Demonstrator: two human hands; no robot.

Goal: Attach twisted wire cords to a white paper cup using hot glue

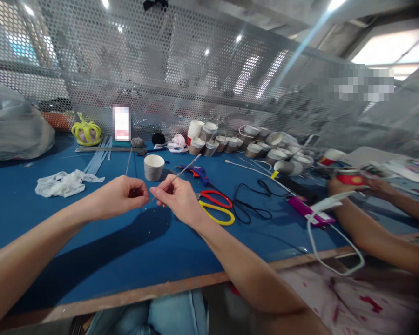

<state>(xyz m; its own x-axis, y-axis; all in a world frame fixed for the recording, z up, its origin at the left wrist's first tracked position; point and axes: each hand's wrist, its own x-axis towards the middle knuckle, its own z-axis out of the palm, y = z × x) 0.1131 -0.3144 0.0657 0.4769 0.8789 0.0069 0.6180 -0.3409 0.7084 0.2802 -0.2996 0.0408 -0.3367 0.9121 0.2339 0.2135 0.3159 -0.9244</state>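
Note:
Above the blue table, my left hand [134,194] is closed, thumb against fingers, on thin grey yarn whose strand runs up towards a small grey yarn ball [137,142]. My right hand [174,193] pinches a thin grey twisted stick [185,170] that slants up to the right. The fingertips of both hands nearly meet where yarn and stick come together. Just behind them stands a grey-wrapped cup [154,168], upright. Scissors [218,204] with red and yellow handles lie right of my right hand, and a blue glue gun [197,174] lies behind them.
White lace [64,183] lies left. A phone [121,123], yellow crown-like item [86,130] and several small buckets [210,147] stand at the back. Black cable [254,200] and a purple power strip [309,211] lie right, beside another person's arms [363,223].

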